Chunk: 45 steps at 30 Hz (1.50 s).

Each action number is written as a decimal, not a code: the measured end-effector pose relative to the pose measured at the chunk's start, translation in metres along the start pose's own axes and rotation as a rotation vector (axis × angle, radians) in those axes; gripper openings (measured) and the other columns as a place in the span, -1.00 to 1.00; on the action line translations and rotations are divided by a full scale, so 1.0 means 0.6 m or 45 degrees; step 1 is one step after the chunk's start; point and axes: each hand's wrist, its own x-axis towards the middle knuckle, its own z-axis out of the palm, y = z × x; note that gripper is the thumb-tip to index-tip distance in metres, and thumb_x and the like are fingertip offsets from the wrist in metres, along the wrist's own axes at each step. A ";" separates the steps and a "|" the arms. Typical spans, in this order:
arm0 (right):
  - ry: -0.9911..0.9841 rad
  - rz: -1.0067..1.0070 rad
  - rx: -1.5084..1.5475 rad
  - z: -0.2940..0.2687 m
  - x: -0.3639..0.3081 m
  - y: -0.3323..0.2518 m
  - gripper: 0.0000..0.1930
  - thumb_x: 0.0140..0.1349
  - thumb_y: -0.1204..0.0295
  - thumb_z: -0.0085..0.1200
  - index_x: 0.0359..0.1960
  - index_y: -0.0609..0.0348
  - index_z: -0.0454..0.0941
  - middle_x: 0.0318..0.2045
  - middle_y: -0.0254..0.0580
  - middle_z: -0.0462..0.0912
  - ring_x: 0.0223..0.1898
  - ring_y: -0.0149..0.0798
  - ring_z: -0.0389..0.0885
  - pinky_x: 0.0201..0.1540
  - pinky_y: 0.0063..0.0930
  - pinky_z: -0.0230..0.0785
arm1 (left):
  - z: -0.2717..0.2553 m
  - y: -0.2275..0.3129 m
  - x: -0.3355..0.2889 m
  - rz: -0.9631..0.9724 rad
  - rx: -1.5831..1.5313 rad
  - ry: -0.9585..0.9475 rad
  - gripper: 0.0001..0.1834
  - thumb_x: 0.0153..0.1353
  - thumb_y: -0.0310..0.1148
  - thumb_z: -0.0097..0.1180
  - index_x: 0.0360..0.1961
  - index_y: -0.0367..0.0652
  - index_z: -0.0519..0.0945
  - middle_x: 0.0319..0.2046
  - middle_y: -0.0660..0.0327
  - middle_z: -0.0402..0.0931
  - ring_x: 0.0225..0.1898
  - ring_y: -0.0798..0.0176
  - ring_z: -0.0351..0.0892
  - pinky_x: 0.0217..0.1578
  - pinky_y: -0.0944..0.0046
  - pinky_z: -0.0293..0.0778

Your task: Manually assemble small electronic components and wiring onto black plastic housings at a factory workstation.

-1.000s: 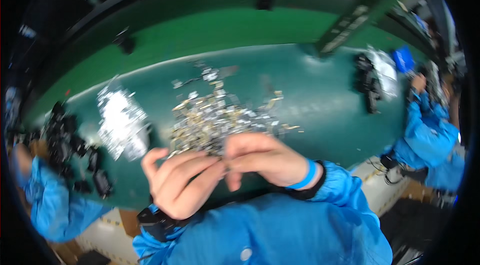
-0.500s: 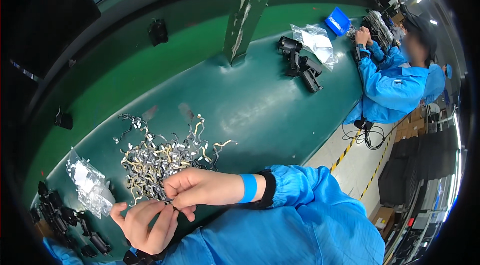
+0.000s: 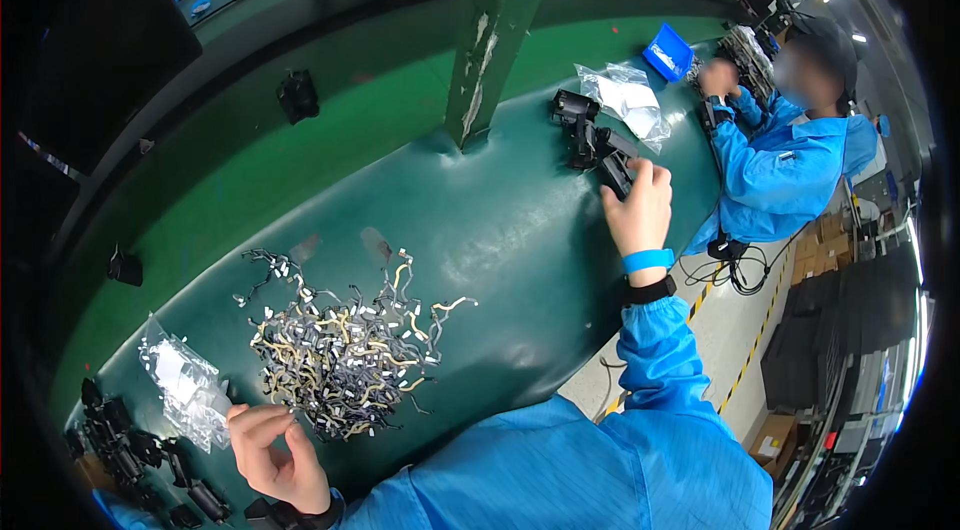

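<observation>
My left hand [image 3: 275, 458] is raised beside the near left of a cable heap. Its thumb and fingertips close in a pinch, with a tiny pale bit at the tips that is too small to name. The heap is of short wire cables [image 3: 335, 360], black, grey and yellowish with white connectors, lying on the green table [image 3: 500, 320]. Far to the right, my right hand [image 3: 642, 215] reaches out with thumb and fingers around the near end of a black plastic part [image 3: 613, 175]. More black plastic parts [image 3: 575, 115] lie against it.
Clear plastic bags lie left of the cables [image 3: 185, 385] and at the far right [image 3: 630, 100], near a blue bin [image 3: 668, 54]. Black parts [image 3: 125, 440] crowd the near left. A green post [image 3: 490, 40] rises mid-table. A co-worker in blue [image 3: 790, 165] works at right.
My hands were together at the near edge of the cable heap. My right hand has moved far right to the black parts; my left stays near the heap, slightly lower.
</observation>
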 end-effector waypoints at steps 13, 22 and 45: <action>-0.824 -0.069 1.563 -0.098 -0.029 -0.059 -0.91 0.19 0.51 0.04 -0.29 0.24 0.47 -0.10 -0.25 0.50 -0.12 -0.37 0.43 -0.04 -0.50 0.25 | 0.020 0.028 0.015 -0.448 -0.743 0.084 -0.49 0.23 -0.51 0.00 0.22 -0.30 0.26 -0.18 0.07 0.48 -0.19 0.26 0.47 -0.08 0.27 0.39; -2.218 0.261 2.457 -0.115 -0.137 -0.264 -0.70 0.33 0.34 0.00 -0.03 0.32 0.44 -0.10 -0.21 0.54 -0.06 -0.38 0.48 0.04 -0.42 0.29 | 0.048 0.040 0.049 -0.137 -1.099 -0.182 -0.02 -0.10 -0.58 0.41 0.32 -0.24 0.07 0.01 -0.10 0.51 0.05 0.10 0.51 0.11 0.15 0.34; -2.275 0.246 2.099 -0.127 -0.197 -0.333 -0.71 0.35 0.42 -0.01 0.06 0.17 0.33 -0.07 -0.23 0.46 -0.24 -0.41 0.50 -0.18 -0.45 0.39 | 0.021 0.013 0.057 -0.303 -0.532 0.053 -0.21 -0.07 -0.69 0.23 0.26 -0.18 0.29 -0.32 0.16 0.60 -0.39 0.42 0.57 -0.34 0.43 0.48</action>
